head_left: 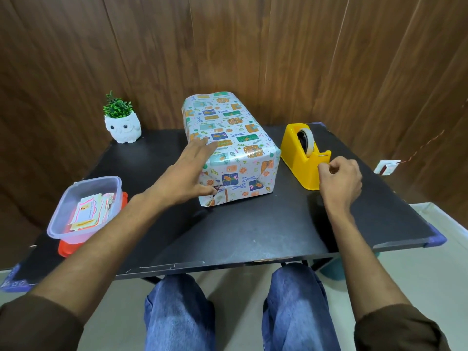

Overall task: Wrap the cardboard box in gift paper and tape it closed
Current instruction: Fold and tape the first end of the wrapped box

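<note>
The box [235,138], covered in patterned gift paper, lies lengthwise in the middle of the black table [253,229]. My left hand [187,173] rests on its near left corner, fingers straight on the top and thumb pressing the folded paper on the near end face. To the right of the box stands a yellow tape dispenser [301,158] with a roll of clear tape. My right hand [339,181] is at the dispenser's cutter end, fingertips pinching the end of the tape; the strip itself is too thin to make out.
A clear plastic tub [76,224] with paper cards sits on a red lid at the table's near left. A white owl pot with a green plant [122,122] stands at the far left corner. Wood-panelled walls close off the back.
</note>
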